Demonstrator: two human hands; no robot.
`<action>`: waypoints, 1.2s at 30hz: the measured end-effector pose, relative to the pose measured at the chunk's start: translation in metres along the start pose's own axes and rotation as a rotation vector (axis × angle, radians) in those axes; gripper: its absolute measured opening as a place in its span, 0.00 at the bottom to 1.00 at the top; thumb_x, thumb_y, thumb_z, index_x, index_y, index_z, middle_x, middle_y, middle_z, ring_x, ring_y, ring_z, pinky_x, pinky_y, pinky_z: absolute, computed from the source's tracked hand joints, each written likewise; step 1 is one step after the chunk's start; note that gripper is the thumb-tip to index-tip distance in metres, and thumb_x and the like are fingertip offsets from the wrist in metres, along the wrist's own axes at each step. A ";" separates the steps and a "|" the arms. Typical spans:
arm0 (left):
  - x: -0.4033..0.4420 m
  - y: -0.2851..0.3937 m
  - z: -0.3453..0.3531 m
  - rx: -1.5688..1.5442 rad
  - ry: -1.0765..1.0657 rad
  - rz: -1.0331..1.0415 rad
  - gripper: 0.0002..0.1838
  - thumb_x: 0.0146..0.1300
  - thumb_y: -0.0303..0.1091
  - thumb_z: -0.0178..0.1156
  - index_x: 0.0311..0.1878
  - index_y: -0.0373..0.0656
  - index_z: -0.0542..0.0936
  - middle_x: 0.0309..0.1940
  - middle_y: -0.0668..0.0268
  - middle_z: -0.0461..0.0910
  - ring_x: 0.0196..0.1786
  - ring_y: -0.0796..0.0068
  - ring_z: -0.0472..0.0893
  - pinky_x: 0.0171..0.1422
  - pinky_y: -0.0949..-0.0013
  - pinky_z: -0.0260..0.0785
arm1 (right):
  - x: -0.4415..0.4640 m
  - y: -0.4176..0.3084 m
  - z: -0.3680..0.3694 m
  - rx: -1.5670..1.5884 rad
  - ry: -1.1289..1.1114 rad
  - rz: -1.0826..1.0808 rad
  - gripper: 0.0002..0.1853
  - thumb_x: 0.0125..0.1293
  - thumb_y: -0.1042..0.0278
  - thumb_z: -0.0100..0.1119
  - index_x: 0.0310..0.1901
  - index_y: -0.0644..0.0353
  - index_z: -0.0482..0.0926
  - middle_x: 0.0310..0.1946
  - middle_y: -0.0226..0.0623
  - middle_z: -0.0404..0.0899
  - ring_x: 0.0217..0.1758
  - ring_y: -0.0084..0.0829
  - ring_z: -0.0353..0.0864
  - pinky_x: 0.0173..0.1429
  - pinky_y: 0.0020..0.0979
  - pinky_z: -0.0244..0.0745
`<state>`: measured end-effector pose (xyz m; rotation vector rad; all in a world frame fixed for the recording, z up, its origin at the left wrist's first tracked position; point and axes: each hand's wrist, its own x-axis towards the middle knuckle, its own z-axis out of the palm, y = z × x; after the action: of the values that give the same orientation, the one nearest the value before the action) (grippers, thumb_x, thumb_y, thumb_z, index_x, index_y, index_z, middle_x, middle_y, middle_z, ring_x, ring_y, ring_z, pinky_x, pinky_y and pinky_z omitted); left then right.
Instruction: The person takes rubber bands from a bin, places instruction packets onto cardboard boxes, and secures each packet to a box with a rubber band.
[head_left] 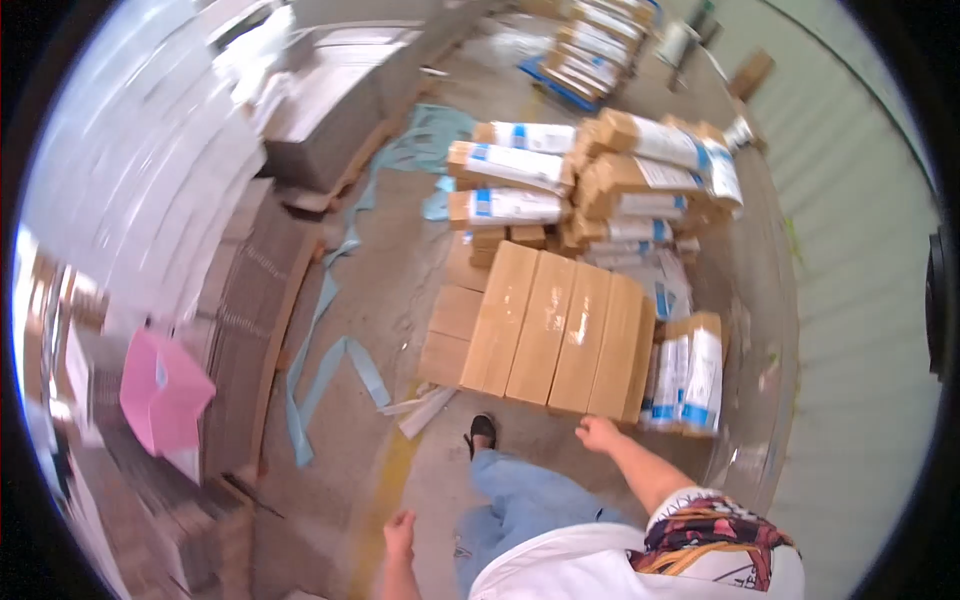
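My left hand (400,533) hangs over the concrete floor at the lower middle, its fingers curled in with nothing showing in them. My right hand (598,434) is at the near edge of the stacked cardboard boxes (541,320), its fingers also curled. Whether it touches the boxes I cannot tell. Several long brown boxes lie side by side there, with shiny clear tape on top. Beside them to the right stand packages in white and blue wrapping (686,376).
More wrapped packages (650,150) are piled beyond the boxes. A blue pallet (560,85) carries others farther off. Light-blue strapping (322,310) trails across the floor. Flat cardboard stacks (245,290) line the left, with a pink sheet (165,395) on them. A pale ribbed wall (860,300) runs along the right.
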<state>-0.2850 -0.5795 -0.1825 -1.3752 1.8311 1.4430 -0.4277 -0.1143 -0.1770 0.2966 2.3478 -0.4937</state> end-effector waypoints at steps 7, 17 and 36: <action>0.075 0.083 0.003 0.313 0.003 0.241 0.16 0.50 0.34 0.66 0.38 0.31 0.80 0.32 0.56 0.81 0.37 0.67 0.79 0.44 0.66 0.71 | 0.009 -0.073 -0.014 0.296 0.038 -0.094 0.19 0.61 0.53 0.55 0.47 0.59 0.77 0.41 0.43 0.80 0.45 0.40 0.79 0.51 0.36 0.73; 0.109 0.346 0.261 0.741 -0.199 1.097 0.19 0.54 0.39 0.63 0.46 0.37 0.77 0.44 0.51 0.77 0.49 0.54 0.76 0.53 0.61 0.68 | 0.005 0.068 -0.082 1.164 0.470 0.402 0.11 0.63 0.62 0.57 0.36 0.63 0.80 0.25 0.30 0.79 0.26 0.19 0.76 0.30 0.22 0.71; 0.080 0.367 0.661 1.350 -0.058 1.640 0.36 0.56 0.51 0.53 0.65 0.42 0.61 0.66 0.49 0.55 0.69 0.48 0.53 0.72 0.46 0.35 | 0.502 0.491 -0.182 0.301 0.627 0.511 0.24 0.54 0.55 0.61 0.47 0.64 0.76 0.42 0.54 0.78 0.48 0.49 0.77 0.53 0.40 0.72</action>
<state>-0.7939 -0.0308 -0.3144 1.0264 2.8707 0.1347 -0.7306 0.4426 -0.5297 1.3158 2.6263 -0.5499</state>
